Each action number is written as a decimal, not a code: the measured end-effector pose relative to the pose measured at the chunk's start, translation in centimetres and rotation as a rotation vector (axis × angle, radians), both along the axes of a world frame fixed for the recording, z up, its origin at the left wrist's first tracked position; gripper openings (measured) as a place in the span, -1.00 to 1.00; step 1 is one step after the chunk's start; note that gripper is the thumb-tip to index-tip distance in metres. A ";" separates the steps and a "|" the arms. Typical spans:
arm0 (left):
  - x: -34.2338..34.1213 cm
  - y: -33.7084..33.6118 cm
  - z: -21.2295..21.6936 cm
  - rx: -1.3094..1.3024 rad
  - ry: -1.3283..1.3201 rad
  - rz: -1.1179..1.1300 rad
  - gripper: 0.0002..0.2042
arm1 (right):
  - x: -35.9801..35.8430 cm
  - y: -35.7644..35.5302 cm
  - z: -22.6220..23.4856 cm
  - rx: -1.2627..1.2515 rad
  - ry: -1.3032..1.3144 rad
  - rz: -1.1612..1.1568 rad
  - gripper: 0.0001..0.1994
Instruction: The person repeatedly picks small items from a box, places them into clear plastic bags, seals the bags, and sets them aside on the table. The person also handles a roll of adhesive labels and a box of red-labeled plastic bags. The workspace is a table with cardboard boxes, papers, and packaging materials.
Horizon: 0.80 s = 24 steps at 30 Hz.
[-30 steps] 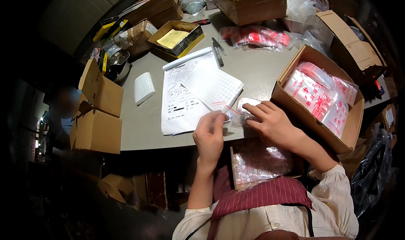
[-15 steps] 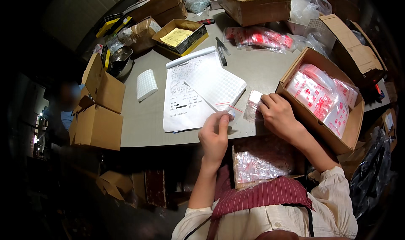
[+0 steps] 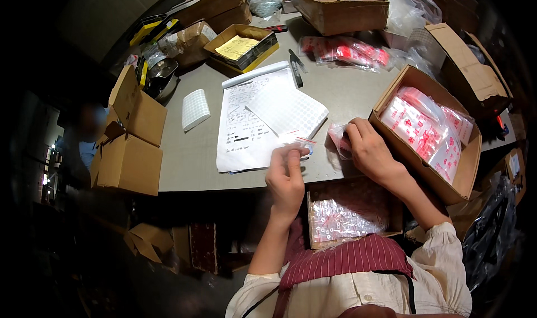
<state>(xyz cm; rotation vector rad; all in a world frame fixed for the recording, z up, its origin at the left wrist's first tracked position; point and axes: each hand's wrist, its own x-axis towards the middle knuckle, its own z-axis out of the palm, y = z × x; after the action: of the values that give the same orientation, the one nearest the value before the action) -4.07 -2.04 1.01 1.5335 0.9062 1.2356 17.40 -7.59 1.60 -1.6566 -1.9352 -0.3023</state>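
Note:
My left hand is closed on a small clear zip bag with a red line along its top, just over the lower right corner of the written papers. Against the table, my right hand has its fingers curled round a clear plastic bag with some red on it; its contents are partly hidden by the fingers. Beyond my left hand, a sheet of round white stickers lies across the papers. Beside my right forearm stands a cardboard box filled with red-printed clear bags.
A curled sticker sheet lies left of the papers, with black pens beyond them. More red-marked bags rest at the back. An open carton stands at the left edge. Below the table edge, a box holds bagged white rings.
The bag under my right hand has shifted, and more red shows on it. My left hand still holds the zip bag, which has tilted and moved slightly.

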 end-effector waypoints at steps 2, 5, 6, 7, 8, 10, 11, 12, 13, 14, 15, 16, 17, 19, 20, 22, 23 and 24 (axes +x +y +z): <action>0.1 0.2 -0.5 0.015 0.017 -0.004 -0.84 | 0.1 0.0 0.0 -0.029 0.088 0.011 -0.78; 0.3 0.4 -1.1 0.071 0.046 -0.007 -0.83 | 0.1 -0.3 0.4 -0.081 0.196 0.025 -0.74; 0.4 0.3 -1.0 0.049 0.048 -0.020 -0.83 | 0.1 -0.4 0.6 -0.092 0.211 0.027 -0.73; 0.5 0.1 -0.7 0.027 0.049 -0.033 -0.83 | 0.2 -0.4 0.6 -0.103 0.227 0.029 -0.72; 0.5 0.1 -0.6 0.005 0.051 -0.045 -0.83 | 0.3 -0.4 0.6 -0.114 0.230 0.034 -0.71; 0.6 0.1 -0.9 -0.075 -0.003 -0.130 -0.82 | 0.4 -0.5 0.5 -0.134 0.236 0.044 -0.70; 0.6 0.2 -1.1 -0.116 -0.030 -0.172 -0.82 | 0.5 -0.6 0.5 -0.123 0.214 0.065 -0.70; 0.6 0.0 -1.0 -0.172 -0.069 -0.222 -0.82 | 0.7 -0.5 0.4 -0.112 0.192 0.086 -0.70; 0.7 -0.2 -0.9 -0.228 -0.108 -0.272 -0.82 | 0.8 -0.5 0.3 -0.101 0.170 0.106 -0.70; 0.8 -0.4 -0.8 -0.284 -0.147 -0.322 -0.82 | 0.8 -0.3 0.0 -0.109 0.126 0.086 -0.72; 0.9 -0.5 -0.6 -0.304 -0.155 -0.335 -0.82 | 0.9 -0.1 -0.5 -0.116 0.082 0.065 -0.74; 1.0 -0.6 -0.5 -0.323 -0.162 -0.348 -0.82 | 0.9 0.0 -0.8 -0.123 0.039 0.044 -0.75; 1.1 -0.6 -0.5 -0.342 -0.170 -0.361 -0.82 | 0.8 -0.1 -0.8 -0.148 -0.022 0.028 -0.76; 1.2 -0.7 -0.6 -0.342 -0.173 -0.373 -0.82 | 0.1 0.0 -0.6 -0.196 -0.143 -0.002 -0.77; 1.2 -0.7 -0.7 -0.342 -0.174 -0.379 -0.82 | -0.1 0.0 -0.4 -0.214 -0.181 0.008 -0.79; 1.1 -0.7 -0.8 -0.341 -0.175 -0.363 -0.81 | -0.3 0.1 0.0 -0.249 -0.255 0.027 -0.83; 1.0 -0.7 -0.8 -0.340 -0.175 -0.354 -0.81 | -0.3 0.3 -0.2 -0.205 -0.231 0.026 -0.84; 1.0 -0.8 -0.9 -0.317 -0.185 -0.339 -0.81 | -0.2 0.5 -0.6 -0.163 -0.210 0.026 -0.85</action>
<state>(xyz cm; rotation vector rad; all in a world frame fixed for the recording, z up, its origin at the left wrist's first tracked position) -3.08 -2.83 0.06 1.2357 0.6527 0.9218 17.20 -7.10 1.05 -1.7612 -2.1860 -0.3276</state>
